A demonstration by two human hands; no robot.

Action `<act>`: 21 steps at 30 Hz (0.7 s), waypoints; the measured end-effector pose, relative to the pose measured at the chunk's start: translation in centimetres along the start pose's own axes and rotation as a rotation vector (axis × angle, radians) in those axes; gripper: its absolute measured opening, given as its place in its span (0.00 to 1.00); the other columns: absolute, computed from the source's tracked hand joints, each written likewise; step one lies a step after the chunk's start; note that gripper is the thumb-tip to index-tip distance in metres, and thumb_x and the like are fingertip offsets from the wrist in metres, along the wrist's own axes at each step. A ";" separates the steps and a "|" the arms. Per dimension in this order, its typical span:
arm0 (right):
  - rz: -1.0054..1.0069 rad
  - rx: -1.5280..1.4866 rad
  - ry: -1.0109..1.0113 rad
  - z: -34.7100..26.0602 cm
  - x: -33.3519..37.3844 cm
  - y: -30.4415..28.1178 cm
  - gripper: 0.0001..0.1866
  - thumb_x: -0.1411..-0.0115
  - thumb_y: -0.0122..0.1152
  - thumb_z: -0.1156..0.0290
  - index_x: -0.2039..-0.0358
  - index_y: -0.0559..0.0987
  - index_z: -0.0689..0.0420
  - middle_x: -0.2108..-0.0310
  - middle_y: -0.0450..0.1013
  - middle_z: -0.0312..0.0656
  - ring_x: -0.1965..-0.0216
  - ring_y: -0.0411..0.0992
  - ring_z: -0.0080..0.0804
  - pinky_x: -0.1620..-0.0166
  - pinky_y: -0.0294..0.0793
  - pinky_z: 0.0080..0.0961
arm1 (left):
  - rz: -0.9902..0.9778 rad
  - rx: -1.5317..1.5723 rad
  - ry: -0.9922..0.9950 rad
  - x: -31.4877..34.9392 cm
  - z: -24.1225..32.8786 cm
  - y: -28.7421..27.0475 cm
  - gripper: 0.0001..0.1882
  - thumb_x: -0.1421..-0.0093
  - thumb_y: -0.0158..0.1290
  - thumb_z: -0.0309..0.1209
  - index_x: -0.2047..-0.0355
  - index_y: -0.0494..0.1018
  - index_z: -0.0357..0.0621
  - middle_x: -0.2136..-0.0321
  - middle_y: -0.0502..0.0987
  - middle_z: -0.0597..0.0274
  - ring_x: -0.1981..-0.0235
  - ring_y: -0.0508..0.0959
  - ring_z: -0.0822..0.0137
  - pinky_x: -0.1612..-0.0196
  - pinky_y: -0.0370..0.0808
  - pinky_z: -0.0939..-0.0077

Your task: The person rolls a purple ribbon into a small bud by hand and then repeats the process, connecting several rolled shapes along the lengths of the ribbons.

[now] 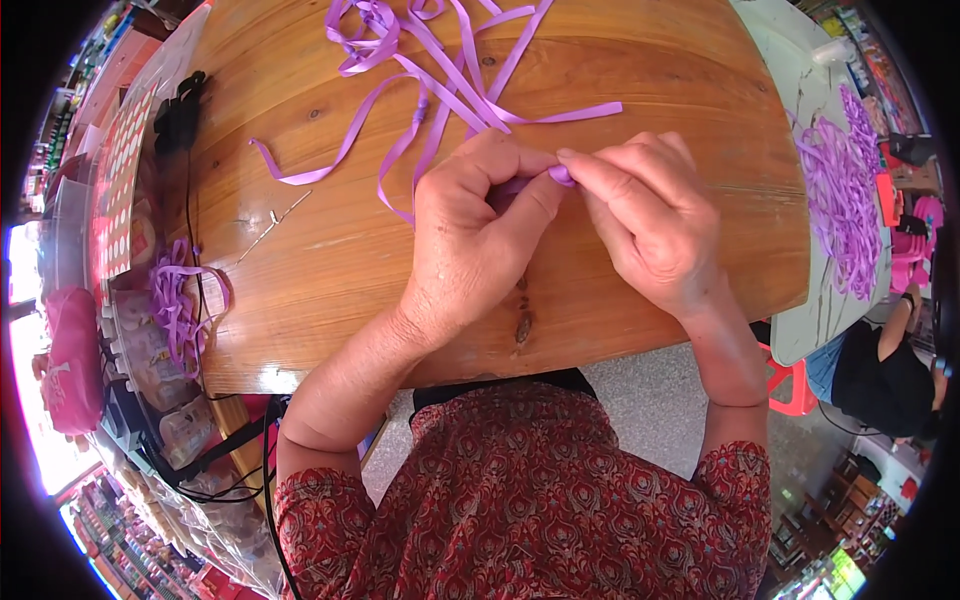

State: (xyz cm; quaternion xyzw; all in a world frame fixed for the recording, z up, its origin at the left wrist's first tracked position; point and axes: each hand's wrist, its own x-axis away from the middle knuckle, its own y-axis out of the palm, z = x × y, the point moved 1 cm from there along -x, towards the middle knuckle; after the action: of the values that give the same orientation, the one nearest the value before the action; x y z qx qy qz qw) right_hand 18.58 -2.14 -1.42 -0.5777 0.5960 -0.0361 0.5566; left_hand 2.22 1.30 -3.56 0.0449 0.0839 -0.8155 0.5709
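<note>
Pinching a small purple ribbon piece (561,175) between them, the left hand (470,235) and right hand (650,215) meet fingertip to fingertip above the wooden table (330,250). Both hands are closed on it; most of the piece seems hidden under the fingers. Loose purple ribbons (440,70) lie tangled just beyond. A thin metal pin (272,228) lies well left.

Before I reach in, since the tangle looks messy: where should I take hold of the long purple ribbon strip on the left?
Pinch the purple ribbon strip at its free end, coming from the left: that end lies flat alone on the wooden table, clear of the ribbon tangle.
</note>
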 end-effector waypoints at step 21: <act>0.072 -0.218 0.019 1.3 -0.1 -1.5 0.12 0.55 0.69 0.81 0.68 0.79 0.63 0.74 0.74 0.40 0.74 0.72 0.28 0.70 0.70 0.20 | -0.111 0.422 -0.451 -0.5 0.4 -0.3 0.06 0.44 0.58 0.25 0.67 0.75 0.38 0.75 0.73 0.73 0.78 0.67 0.85 0.79 0.61 0.92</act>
State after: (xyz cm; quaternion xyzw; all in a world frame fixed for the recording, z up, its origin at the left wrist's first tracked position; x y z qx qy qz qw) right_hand 20.41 -1.74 -0.83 -0.6125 0.6221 0.0435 0.4857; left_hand 2.12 1.74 -3.05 -0.0245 -0.2136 -0.8342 0.5078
